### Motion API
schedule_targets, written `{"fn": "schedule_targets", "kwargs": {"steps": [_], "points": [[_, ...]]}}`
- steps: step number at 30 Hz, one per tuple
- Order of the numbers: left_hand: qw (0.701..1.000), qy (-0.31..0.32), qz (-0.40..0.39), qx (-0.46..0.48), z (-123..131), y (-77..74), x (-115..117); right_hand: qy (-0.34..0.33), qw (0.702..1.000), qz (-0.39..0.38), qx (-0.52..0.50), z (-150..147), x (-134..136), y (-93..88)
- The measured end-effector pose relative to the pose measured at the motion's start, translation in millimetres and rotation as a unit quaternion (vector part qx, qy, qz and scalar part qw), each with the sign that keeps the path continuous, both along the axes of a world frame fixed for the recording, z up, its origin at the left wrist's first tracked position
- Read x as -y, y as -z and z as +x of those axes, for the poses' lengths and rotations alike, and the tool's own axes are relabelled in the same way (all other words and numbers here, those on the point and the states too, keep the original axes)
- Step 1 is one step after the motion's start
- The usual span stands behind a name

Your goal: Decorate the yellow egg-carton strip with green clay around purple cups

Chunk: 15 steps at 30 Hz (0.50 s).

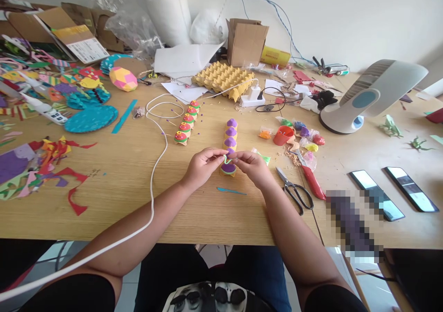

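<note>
Green strand (pixel 226 160), thin and bent, held up between both hands, over the near end of a purple-capped egg-carton strip (pixel 230 133) at mid-table; left hand (pixel 202 168) pinching one end between thumb and finger; right hand (pixel 254 168) pinching the other end likewise; cannot tell whether touching the purple caps below; blue plastic knife (pixel 231 191) lying flat on the table (pixel 207 217), just nearer the body; to the right, near the right hand, scissors (pixel 287 183) and a red-handled knife (pixel 313 182); farther back, a red cup (pixel 284 136) beside small coloured bags (pixel 304 131); left of the purple caps, another carton strip (pixel 185 127) topped in red and green; behind both strips, a yellow egg tray (pixel 224 79); far right, a white fan (pixel 368 95), with two phones (pixel 411 189) lying nearer.
</note>
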<state>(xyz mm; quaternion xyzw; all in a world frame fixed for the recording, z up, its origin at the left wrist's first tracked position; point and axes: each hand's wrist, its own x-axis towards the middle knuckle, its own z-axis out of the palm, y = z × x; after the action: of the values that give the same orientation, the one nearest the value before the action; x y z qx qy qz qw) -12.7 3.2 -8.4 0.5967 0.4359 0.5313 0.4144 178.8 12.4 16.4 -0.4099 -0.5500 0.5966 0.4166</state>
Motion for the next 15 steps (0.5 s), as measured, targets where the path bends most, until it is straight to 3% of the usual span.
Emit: {"fn": "schedule_targets", "kwargs": {"steps": [15], "points": [[1.000,-0.005,0.027,0.001,3.0,-3.9,6.6,-0.037,0.999,0.031,0.021,-5.3,4.5,2.8]]}}
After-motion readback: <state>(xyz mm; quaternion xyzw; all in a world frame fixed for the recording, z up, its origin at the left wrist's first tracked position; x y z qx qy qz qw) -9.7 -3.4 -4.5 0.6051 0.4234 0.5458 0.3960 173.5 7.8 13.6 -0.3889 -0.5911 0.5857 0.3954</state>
